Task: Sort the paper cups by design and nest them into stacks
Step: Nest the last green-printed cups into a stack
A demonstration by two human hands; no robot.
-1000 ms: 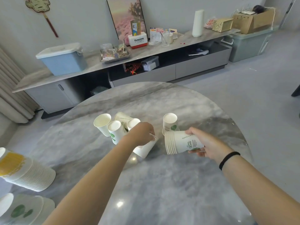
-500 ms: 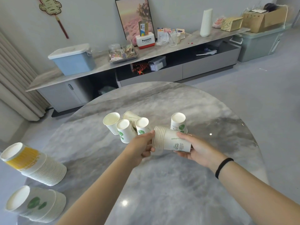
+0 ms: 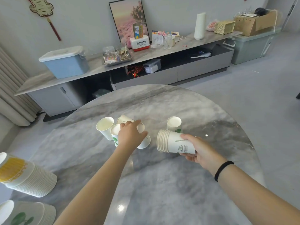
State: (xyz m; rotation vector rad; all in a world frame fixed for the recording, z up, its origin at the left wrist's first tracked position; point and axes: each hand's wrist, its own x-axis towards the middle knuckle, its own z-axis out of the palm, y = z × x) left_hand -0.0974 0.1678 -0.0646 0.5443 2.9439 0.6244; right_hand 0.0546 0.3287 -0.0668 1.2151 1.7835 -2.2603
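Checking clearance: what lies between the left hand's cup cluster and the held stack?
Head view: only bare marble table between the cup cluster and held stack.

table: glossy grey marble-look | cups: matt white paper | storage box: smooth blue plastic

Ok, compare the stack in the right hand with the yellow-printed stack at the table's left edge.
The stack in the right hand is short, a handful of cups; the yellow-printed stack holds far more. The held one is off the table with green print; the yellow one lies on it. Both are on their sides, rims leftward.
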